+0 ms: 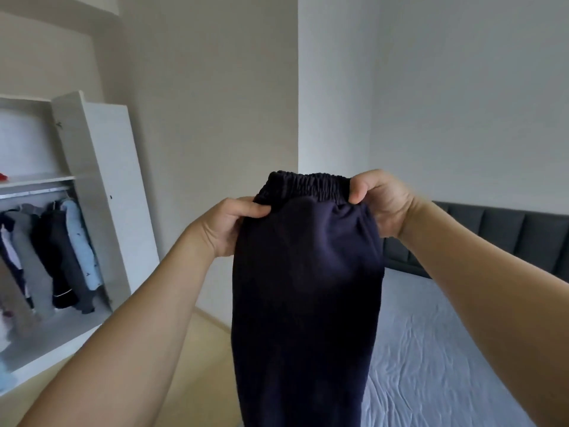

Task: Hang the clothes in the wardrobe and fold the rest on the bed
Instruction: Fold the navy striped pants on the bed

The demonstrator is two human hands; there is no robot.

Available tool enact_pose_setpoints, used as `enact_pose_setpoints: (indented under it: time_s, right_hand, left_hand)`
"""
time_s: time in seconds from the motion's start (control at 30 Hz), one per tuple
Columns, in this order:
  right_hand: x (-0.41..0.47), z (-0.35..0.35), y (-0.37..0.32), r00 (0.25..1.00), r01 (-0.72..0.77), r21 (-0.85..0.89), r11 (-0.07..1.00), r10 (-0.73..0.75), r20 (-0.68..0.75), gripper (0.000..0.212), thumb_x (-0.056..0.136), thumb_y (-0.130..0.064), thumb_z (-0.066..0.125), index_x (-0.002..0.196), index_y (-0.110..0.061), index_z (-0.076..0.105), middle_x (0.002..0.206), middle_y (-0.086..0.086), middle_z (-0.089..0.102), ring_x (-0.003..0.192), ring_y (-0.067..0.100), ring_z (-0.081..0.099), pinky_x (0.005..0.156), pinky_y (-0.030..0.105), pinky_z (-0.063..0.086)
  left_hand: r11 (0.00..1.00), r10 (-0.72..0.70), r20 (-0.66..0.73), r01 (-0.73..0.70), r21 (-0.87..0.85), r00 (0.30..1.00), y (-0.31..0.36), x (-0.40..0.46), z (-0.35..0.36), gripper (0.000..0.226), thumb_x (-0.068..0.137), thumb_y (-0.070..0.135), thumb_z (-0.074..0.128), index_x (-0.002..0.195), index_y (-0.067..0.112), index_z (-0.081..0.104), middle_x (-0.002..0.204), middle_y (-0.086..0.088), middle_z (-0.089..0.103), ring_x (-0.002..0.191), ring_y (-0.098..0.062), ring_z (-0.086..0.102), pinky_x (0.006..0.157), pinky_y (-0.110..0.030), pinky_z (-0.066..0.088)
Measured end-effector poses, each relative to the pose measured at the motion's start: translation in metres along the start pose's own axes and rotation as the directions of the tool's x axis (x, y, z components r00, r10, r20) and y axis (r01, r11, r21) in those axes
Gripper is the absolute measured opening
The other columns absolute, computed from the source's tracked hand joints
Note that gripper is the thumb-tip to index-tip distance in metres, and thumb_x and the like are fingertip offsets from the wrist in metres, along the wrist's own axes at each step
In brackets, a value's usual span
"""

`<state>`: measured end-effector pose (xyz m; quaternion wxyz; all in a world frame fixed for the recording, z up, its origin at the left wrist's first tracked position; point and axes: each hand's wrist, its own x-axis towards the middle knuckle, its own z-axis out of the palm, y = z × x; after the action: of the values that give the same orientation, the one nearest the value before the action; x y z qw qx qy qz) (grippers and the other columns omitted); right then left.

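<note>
1. Head view shows us holding a pair of dark navy trousers [308, 288] up in the air by the elastic waistband [308, 188], with the legs hanging straight down out of the bottom of the picture.
2. Our left hand [228, 226] is closed on the left end of the waistband, thumb on the near side; our right hand [378, 201] pinches the right end the same way. Both hands are full, and neither is free for anything else.
3. As for progress, the wardrobe [92, 167] on the left stands open, and several garments [58, 254] already hang from its rail [34, 192], so we judge the hanging part well under way or finished. We cannot tell whether more clothes wait out of sight.
4. The bed [446, 349] lies to the right and below, its pale sheet wrinkled but bare in the part we can see. No folded pile is visible on it, so the folding looks hardly begun, with these trousers as one of the pieces for it.
5. For room to move: the trousers hang near the bed's left edge, above the strip of floor [203, 349] between the bed and the wardrobe. The dark headboard [492, 232] stands behind our right forearm, well apart from the cloth.
6. The open wardrobe door [104, 192] juts towards the floor strip on our left, so a swing that way has less clearance than a lowering to the right onto the sheet.
</note>
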<state>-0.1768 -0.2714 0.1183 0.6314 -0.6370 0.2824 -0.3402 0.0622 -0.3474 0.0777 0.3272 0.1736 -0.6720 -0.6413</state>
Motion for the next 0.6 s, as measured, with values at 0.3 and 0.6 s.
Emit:
enact_pose_setpoints:
  time_s: [0.3, 0.6]
  right_hand:
    - [0.001, -0.048, 0.012, 0.975, 0.182, 0.303, 0.935, -0.131, -0.181, 0.043, 0.066, -0.007, 0.041, 0.095, 0.007, 0.070, 0.097, 0.022, 0.070, 0.094, 0.031, 0.067, 0.087, 0.037, 0.053]
    - [-0.016, -0.182, 0.245, 0.624, -0.399, 0.405, 0.823, 0.567, -0.538, 0.043, 0.078, 0.008, 0.028, 0.081, -0.001, 0.070, 0.087, 0.015, 0.069, 0.071, 0.025, 0.068, 0.063, 0.031, 0.058]
  left_hand:
    - [0.986, -0.133, -0.108, 0.143, 0.088, 0.985, 0.014, 0.075, 0.010, 0.019, 0.086, 0.019, 0.058, 0.097, 0.012, 0.072, 0.091, -0.006, 0.072, 0.080, -0.020, 0.069, 0.074, -0.028, 0.057]
    - [0.728, -0.614, -0.128, 0.622, 0.289, 0.779, -0.261, 0.176, -0.015, 0.024, 0.089, 0.000, 0.057, 0.108, 0.012, 0.066, 0.109, -0.009, 0.071, 0.104, -0.026, 0.066, 0.095, -0.037, 0.050]
